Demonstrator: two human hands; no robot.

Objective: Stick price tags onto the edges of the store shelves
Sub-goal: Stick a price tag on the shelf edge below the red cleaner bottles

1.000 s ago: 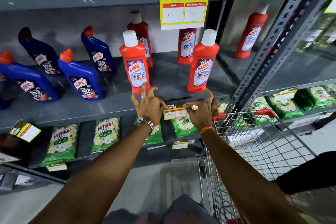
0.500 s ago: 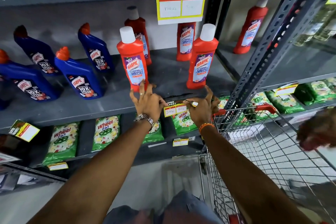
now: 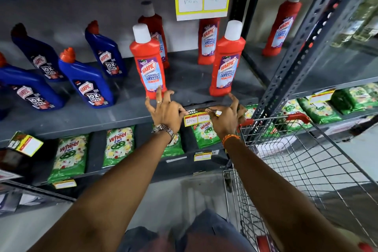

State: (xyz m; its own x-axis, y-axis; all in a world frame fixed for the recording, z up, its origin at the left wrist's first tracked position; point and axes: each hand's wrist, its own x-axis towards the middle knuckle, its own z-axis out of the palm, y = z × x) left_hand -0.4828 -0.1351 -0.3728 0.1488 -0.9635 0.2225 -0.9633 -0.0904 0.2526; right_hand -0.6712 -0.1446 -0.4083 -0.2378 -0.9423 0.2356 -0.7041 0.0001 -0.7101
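Head view, price tag (image 3: 196, 118) lengthwise along shelf edge (image 3: 114, 124), facing outward

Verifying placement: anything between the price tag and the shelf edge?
Nothing visible. The price tag lies against the shelf edge, left hand at its left end, right hand at its right. Red bottles stand behind the edge.

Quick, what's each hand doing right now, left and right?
Left hand: open, thumb pressing the price tag.
Right hand: open, thumb pressing the same tag.
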